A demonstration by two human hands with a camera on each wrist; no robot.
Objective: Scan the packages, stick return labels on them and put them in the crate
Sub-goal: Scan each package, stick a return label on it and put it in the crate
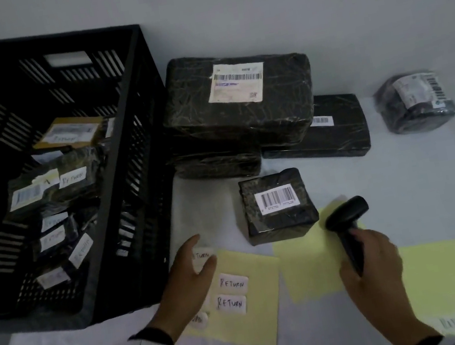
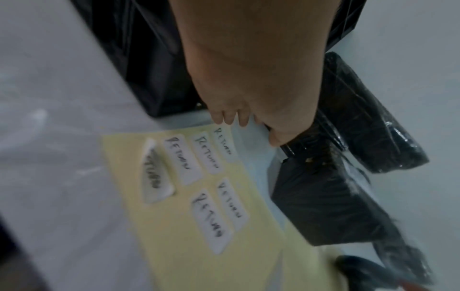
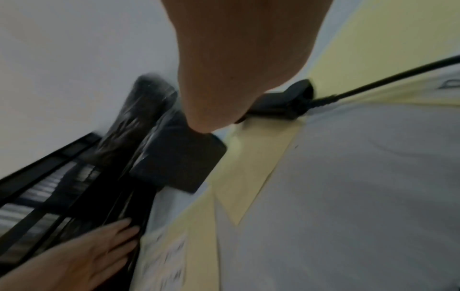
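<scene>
A small black wrapped package (image 1: 278, 204) with a barcode label on top sits in the middle of the table. My right hand (image 1: 373, 262) grips a black barcode scanner (image 1: 347, 218), whose head lies just right of that package. My left hand (image 1: 190, 275) hovers with straight fingers over a yellow sheet (image 1: 252, 312) of white RETURN labels (image 1: 233, 284), its fingertips (image 2: 230, 118) at the top label. The black slatted crate (image 1: 48, 172) on the left holds several labelled packages. The sheet's labels (image 2: 211, 216) also show in the left wrist view.
Three larger black packages are stacked behind: a big one (image 1: 238, 101) with a shipping label on top, another (image 1: 333, 127) to its right. A rounded black parcel (image 1: 416, 101) lies far right. More yellow sheets (image 1: 450, 285) lie at the right, one bearing RETURN labels. The scanner cable (image 3: 385, 78) trails back.
</scene>
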